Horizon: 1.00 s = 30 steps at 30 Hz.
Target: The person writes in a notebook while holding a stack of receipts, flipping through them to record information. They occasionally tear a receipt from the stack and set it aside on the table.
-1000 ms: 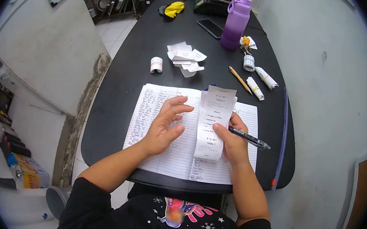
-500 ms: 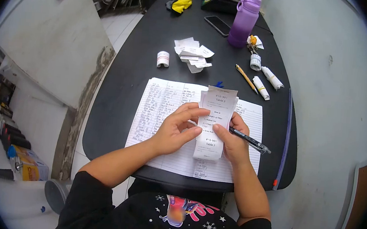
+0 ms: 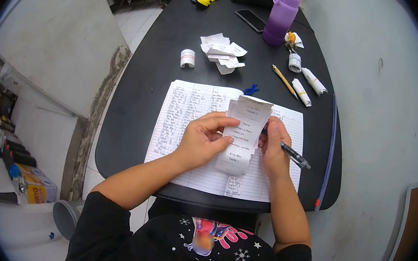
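Note:
My left hand (image 3: 200,140) pinches the left edge of a few printed paper receipts (image 3: 244,133), its thumb and fingers closed on them. The front slip's lower end curls over the page. At the right edge of the slips, my right hand (image 3: 276,149) is closed around a black pen (image 3: 296,156), which points down to the right. Its fingertips are right at the paper's edge and partly hidden. Beneath both hands lies an open lined notebook (image 3: 184,128) with handwritten columns, and a blue cord (image 3: 251,89) shows at its top edge.
Beyond the notebook, a pile of receipts (image 3: 223,54) and a rolled paper (image 3: 187,58) lie on the black table (image 3: 133,139). To the right are a wooden pen (image 3: 284,81), banded paper rolls (image 3: 302,92), a purple bottle (image 3: 281,17) and a phone (image 3: 250,20). A wall (image 3: 374,120) borders the right side.
My right thumb has come off the front of the receipts to their right edge. The front slip has bent and curled at its lower end. The camera view has shifted slightly.

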Each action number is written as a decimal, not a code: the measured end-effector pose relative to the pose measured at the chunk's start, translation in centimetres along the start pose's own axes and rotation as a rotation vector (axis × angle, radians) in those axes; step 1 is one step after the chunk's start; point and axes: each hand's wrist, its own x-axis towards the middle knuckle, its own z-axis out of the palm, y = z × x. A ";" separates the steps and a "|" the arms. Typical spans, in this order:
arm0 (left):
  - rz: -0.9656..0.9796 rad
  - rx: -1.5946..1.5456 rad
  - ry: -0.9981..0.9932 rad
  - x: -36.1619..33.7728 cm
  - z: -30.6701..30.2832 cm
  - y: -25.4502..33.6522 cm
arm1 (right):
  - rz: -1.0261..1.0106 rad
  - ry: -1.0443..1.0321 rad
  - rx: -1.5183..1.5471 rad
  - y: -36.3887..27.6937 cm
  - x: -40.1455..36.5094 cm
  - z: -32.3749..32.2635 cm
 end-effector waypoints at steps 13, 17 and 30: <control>0.045 0.075 0.081 0.1 -0.3 0.4 | -0.179 0.284 0.265 -3.5 -0.7 -3.8; 0.046 0.070 0.085 0.2 -0.6 0.6 | -0.134 0.329 0.195 -3.6 -1.6 -5.2; 0.034 0.075 0.071 0.2 -0.7 0.6 | -0.103 0.302 0.124 -3.5 -1.6 -6.9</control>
